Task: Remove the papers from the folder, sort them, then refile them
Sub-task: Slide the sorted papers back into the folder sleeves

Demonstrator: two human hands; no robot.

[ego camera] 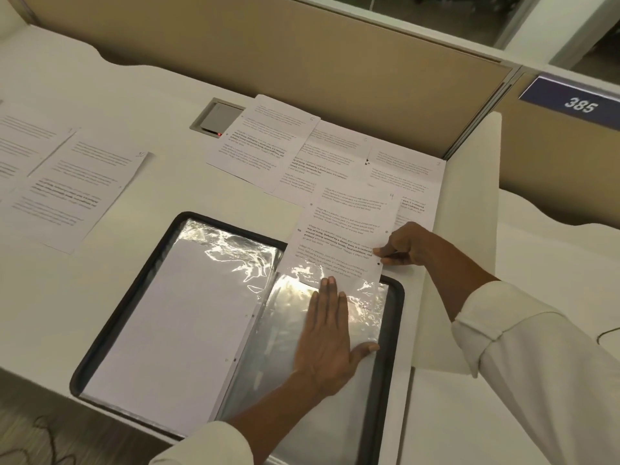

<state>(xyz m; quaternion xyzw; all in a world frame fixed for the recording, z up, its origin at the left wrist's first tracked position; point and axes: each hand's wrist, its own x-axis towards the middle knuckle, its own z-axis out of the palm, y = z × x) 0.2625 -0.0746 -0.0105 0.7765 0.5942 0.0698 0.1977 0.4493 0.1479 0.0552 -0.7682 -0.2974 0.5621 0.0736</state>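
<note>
A black display folder lies open on the white desk, its clear plastic sleeves shining. The left sleeve shows the blank back of a sheet. My left hand lies flat with straight fingers on the right sleeve. My right hand pinches the right edge of a printed page whose lower end sits inside the top of that right sleeve. Three more printed pages lie overlapping behind it. Other printed pages lie at the far left.
A tan partition wall runs along the desk's back. A grey cable port sits in the desk near the pages. A white divider panel stands right of the folder, and a blue sign reads 385.
</note>
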